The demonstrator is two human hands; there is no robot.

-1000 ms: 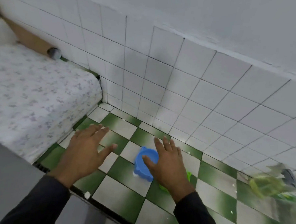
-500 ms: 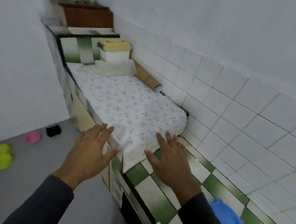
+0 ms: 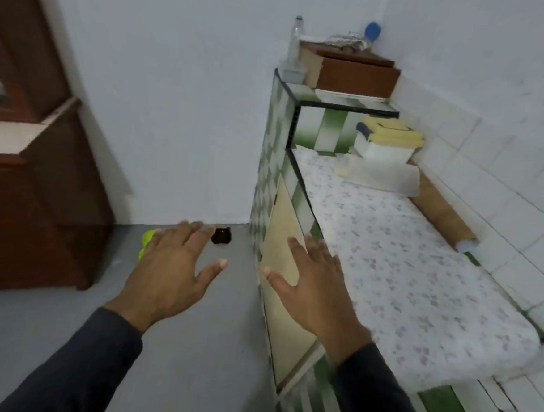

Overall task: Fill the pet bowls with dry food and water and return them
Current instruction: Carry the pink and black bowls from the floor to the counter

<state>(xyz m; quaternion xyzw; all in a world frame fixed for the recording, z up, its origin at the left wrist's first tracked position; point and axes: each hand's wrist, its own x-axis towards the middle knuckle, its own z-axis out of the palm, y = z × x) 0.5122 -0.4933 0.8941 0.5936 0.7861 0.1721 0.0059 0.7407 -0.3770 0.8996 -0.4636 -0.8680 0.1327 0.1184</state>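
Far left: brown wooden door (image 3: 26, 156), with a pale ledge across it, standing on the grey floor (image 3: 188, 377).

Your left hand (image 3: 169, 269) hangs palm down over the floor, fingers spread wide, holding nothing. Dark sleeve (image 3: 75, 369) runs down to the bottom left corner. Just left of its knuckles a yellow-green bowl (image 3: 146, 242) sits on the floor, mostly hidden behind the hand; can't tell what's in it. Just past the fingertips, a small dark object (image 3: 221, 235) sits on the floor near the base of the white wall; too blurry to name.

Your right hand (image 3: 316, 292) is also palm down, fingers fanned out wide, empty, in front of the counter (image 3: 283, 213) front edge and its beige panel.

Counter is green-and-white tiled. A floral-print cloth (image 3: 405, 263) covers most of the top from the front edge to the back wall tiles. At the far end of the cloth: white container with a yellow lid (image 3: 388, 140) resting on a folded white sheet. A brown cardboard tube (image 3: 440, 214) lies along the counter's back edge against the wall tiles.

Raised step at the counter's far end carries a brown box (image 3: 354, 73), a clear bottle (image 3: 294, 43) at its left corner, and something blue (image 3: 372, 29) behind.

Bare checkered tiles show at the near right corner.
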